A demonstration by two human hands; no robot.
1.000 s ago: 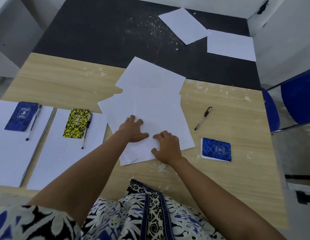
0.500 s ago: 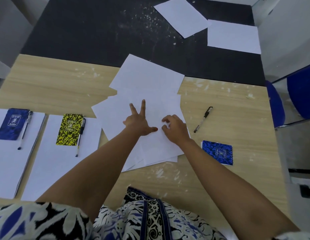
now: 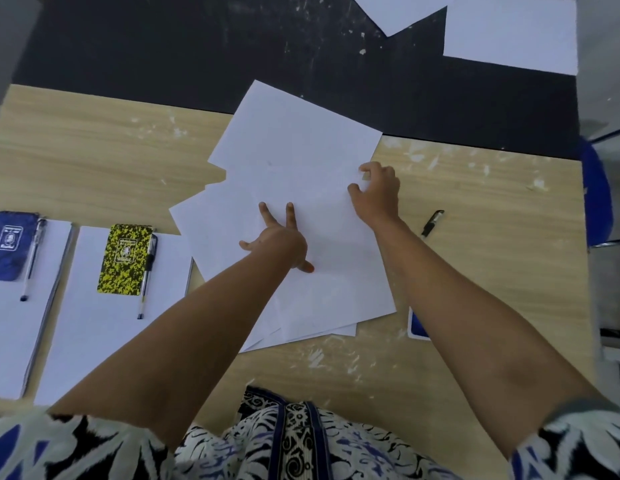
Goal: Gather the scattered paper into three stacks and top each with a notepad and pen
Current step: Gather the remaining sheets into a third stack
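Observation:
A loose pile of white paper (image 3: 294,161) lies fanned out mid-table. My left hand (image 3: 280,237) rests on it with fingers spread flat. My right hand (image 3: 376,194) is at the pile's right edge, its fingers curled onto the sheets there. Two tidy stacks sit at the left: one (image 3: 7,323) bears a blue notepad (image 3: 9,244) and pen (image 3: 33,258), the other (image 3: 104,334) a yellow notepad (image 3: 125,259) and pen (image 3: 147,275). A black pen (image 3: 432,223) and a blue notepad (image 3: 415,327) lie right of the pile, mostly hidden by my right arm.
Two more white sheets (image 3: 509,32) lie on the black surface (image 3: 163,57) beyond the wooden table (image 3: 87,157). A blue chair (image 3: 595,192) stands at the right edge. White flecks dot the tabletop.
Both hands have moved farther up the pile. My right hand slid from the middle of the sheets to their right edge. The view moved closer to the table.

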